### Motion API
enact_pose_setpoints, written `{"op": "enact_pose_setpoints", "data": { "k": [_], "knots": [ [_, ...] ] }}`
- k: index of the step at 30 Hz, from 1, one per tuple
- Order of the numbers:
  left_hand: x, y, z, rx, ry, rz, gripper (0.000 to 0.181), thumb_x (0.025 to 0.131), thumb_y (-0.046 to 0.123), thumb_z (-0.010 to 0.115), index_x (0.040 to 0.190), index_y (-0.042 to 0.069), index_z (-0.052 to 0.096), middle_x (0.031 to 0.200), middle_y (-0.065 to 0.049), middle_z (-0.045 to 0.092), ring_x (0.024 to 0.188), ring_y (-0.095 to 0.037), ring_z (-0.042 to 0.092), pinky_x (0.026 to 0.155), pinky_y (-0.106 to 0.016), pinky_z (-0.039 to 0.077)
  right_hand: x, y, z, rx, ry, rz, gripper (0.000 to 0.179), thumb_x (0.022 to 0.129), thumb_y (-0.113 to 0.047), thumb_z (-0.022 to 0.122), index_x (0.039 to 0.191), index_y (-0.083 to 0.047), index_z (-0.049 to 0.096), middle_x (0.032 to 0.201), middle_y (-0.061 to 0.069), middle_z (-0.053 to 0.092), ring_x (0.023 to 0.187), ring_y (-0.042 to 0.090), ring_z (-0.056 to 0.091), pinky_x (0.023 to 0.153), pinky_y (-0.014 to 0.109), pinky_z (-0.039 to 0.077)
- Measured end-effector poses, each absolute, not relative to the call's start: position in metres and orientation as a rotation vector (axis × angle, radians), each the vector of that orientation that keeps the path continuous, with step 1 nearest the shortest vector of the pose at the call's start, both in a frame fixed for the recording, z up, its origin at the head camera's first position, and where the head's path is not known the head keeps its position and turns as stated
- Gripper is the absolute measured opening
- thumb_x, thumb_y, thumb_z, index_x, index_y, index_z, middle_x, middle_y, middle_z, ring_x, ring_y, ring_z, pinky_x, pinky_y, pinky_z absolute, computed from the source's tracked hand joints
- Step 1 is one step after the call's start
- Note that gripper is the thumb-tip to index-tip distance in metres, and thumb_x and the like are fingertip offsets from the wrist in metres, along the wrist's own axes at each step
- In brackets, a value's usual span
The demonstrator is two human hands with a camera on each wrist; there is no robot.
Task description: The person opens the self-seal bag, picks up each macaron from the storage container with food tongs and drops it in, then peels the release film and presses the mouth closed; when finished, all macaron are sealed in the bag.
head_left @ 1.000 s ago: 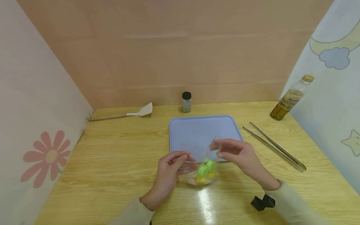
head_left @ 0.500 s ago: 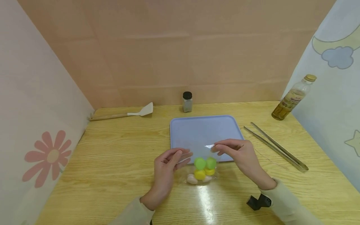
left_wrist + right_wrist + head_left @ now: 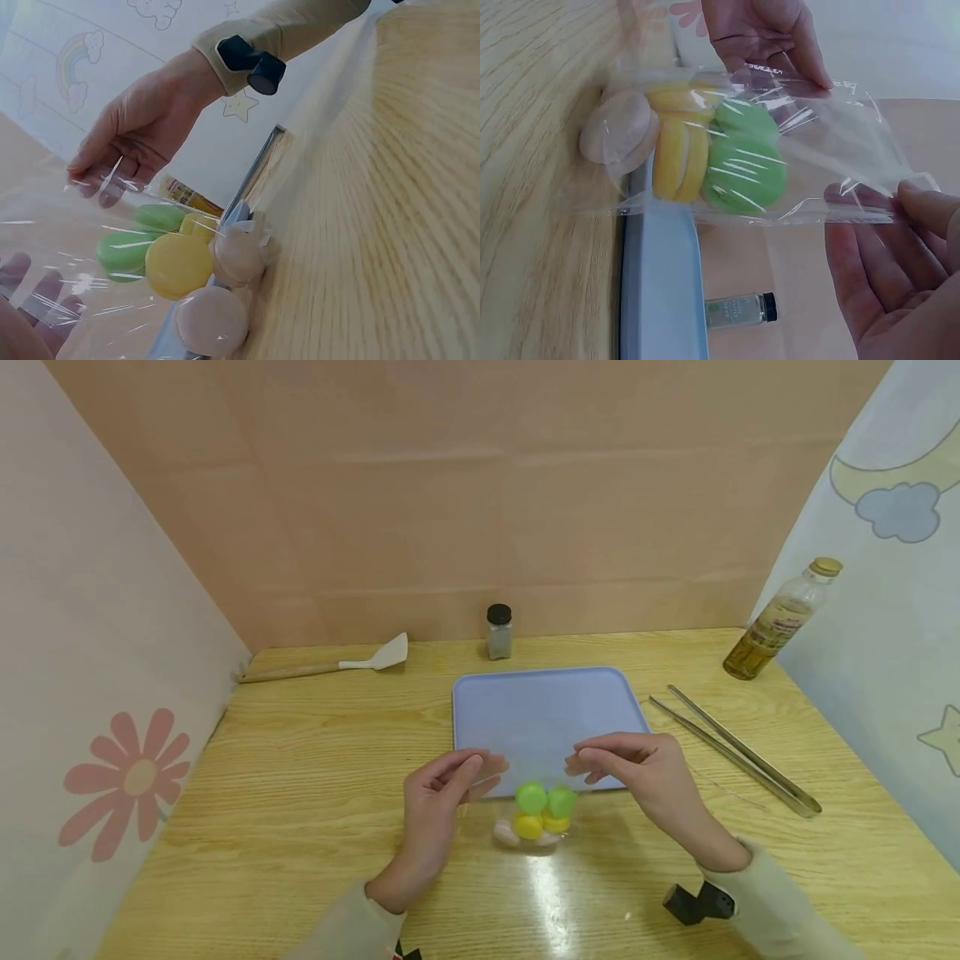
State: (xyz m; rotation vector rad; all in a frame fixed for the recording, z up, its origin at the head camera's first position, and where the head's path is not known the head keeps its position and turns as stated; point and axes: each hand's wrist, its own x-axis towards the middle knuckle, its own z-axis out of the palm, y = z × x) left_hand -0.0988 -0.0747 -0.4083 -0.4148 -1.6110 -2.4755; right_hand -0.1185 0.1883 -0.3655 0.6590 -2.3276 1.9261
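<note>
Between my two hands hangs a clear plastic bag (image 3: 817, 150) with macarons in it. Two green macarons (image 3: 531, 797) sit uppermost, yellow macarons (image 3: 178, 266) below them, and pale pinkish macarons (image 3: 212, 321) at the bottom. My left hand (image 3: 437, 797) pinches the bag's left upper edge between thumb and fingers. On the other side, my right hand (image 3: 647, 772) pinches the right upper edge, thumb against fingers, as the right wrist view shows. The bag is spread between them, close over the wooden table (image 3: 337, 827), just in front of the blue tray (image 3: 540, 710).
A small jar with a black lid (image 3: 498, 632) stands behind the tray. Metal tongs (image 3: 735, 752) lie to its right, with a bottle of amber liquid (image 3: 772, 622) beyond. At the back left lies a white spatula with a wooden handle (image 3: 322, 667).
My hands have drawn slightly apart, the left one moving left. The bag, bunched and tilted earlier, now hangs spread out, with the pale macarons showing at its bottom.
</note>
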Motion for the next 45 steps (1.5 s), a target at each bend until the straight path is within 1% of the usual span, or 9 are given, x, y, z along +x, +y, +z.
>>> {"op": "enact_pose_setpoints", "data": {
  "k": [4, 9, 15, 18, 25, 29, 35, 41, 45],
  "knots": [
    [-0.099, -0.078, -0.404, -0.435, -1.653, -2.414, 0.020, 0.101, 0.002, 0.061, 0.107, -0.015, 0.068, 0.102, -0.020, 0.074, 0.097, -0.031, 0.073, 0.086, -0.048, 0.057, -0.113, 0.189, -0.359, 0.595, -2.356, 1.914, 0.016, 0.098, -0.001, 0.065, 0.110, 0.001, 0.076, 0.095, 0.015, 0.076, 0.077, 0.027, 0.073, 0.071, 0.039, 0.060],
    [-0.099, -0.082, -0.400, -0.476, -1.705, -2.335, 0.021, 0.101, 0.003, 0.061, 0.109, -0.014, 0.069, 0.101, -0.019, 0.075, 0.092, -0.029, 0.074, 0.076, -0.037, 0.060, -0.105, 0.189, -0.352, 0.524, -2.368, 1.870, 0.016, 0.098, -0.002, 0.066, 0.110, 0.000, 0.076, 0.094, 0.013, 0.076, 0.077, 0.028, 0.072, 0.073, 0.036, 0.059],
    [-0.100, -0.086, -0.397, -0.546, -1.651, -2.393, 0.019, 0.101, 0.000, 0.060, 0.114, -0.010, 0.070, 0.100, -0.021, 0.074, 0.089, -0.035, 0.074, 0.076, -0.051, 0.059, -0.101, 0.189, -0.347, 0.527, -2.362, 1.877, 0.015, 0.098, -0.002, 0.066, 0.108, 0.001, 0.077, 0.093, 0.013, 0.076, 0.075, 0.028, 0.072, 0.071, 0.037, 0.060],
    [-0.100, -0.087, -0.397, -0.541, -1.654, -2.431, 0.019, 0.101, 0.001, 0.060, 0.113, -0.009, 0.070, 0.099, -0.022, 0.074, 0.086, -0.036, 0.074, 0.075, -0.053, 0.058, -0.100, 0.190, -0.348, 0.532, -2.395, 1.888, 0.015, 0.098, -0.004, 0.066, 0.108, 0.000, 0.077, 0.092, 0.012, 0.076, 0.073, 0.031, 0.072, 0.070, 0.038, 0.060],
    [-0.101, -0.087, -0.399, -0.514, -1.708, -2.433, 0.022, 0.102, 0.005, 0.060, 0.110, -0.014, 0.067, 0.096, -0.029, 0.072, 0.082, -0.039, 0.074, 0.073, -0.052, 0.059, -0.102, 0.192, -0.354, 0.561, -2.421, 1.916, 0.016, 0.100, -0.005, 0.064, 0.109, 0.000, 0.076, 0.094, 0.013, 0.076, 0.072, 0.031, 0.072, 0.072, 0.040, 0.060],
    [-0.101, -0.088, -0.398, -0.533, -1.732, -2.385, 0.021, 0.104, 0.006, 0.058, 0.110, -0.012, 0.067, 0.092, -0.029, 0.071, 0.080, -0.038, 0.074, 0.070, -0.052, 0.059, -0.104, 0.191, -0.355, 0.584, -2.399, 1.940, 0.016, 0.100, -0.004, 0.063, 0.110, 0.002, 0.075, 0.093, 0.015, 0.076, 0.073, 0.033, 0.072, 0.071, 0.042, 0.060],
    [-0.101, -0.089, -0.396, -0.587, -1.745, -2.293, 0.018, 0.103, 0.002, 0.057, 0.111, -0.011, 0.066, 0.096, -0.027, 0.072, 0.082, -0.035, 0.074, 0.072, -0.049, 0.060, -0.105, 0.194, -0.356, 0.650, -2.366, 1.964, 0.017, 0.101, 0.000, 0.061, 0.111, 0.003, 0.074, 0.095, 0.016, 0.075, 0.074, 0.035, 0.072, 0.069, 0.043, 0.060],
    [-0.102, -0.092, -0.396, -0.688, -1.755, -2.173, 0.015, 0.102, -0.004, 0.057, 0.110, -0.009, 0.068, 0.101, -0.019, 0.072, 0.089, -0.035, 0.073, 0.078, -0.049, 0.059, -0.105, 0.197, -0.359, 0.722, -2.327, 1.991, 0.018, 0.100, 0.005, 0.059, 0.112, 0.004, 0.073, 0.096, 0.017, 0.075, 0.074, 0.029, 0.073, 0.069, 0.042, 0.060],
    [-0.102, -0.092, -0.395, -0.680, -1.791, -2.137, 0.013, 0.100, -0.003, 0.060, 0.109, -0.007, 0.069, 0.099, -0.019, 0.072, 0.087, -0.032, 0.073, 0.077, -0.046, 0.059, -0.105, 0.197, -0.358, 0.736, -2.321, 1.988, 0.018, 0.100, 0.006, 0.059, 0.111, 0.004, 0.073, 0.096, 0.017, 0.075, 0.073, 0.029, 0.072, 0.069, 0.042, 0.060]
  ]
}}
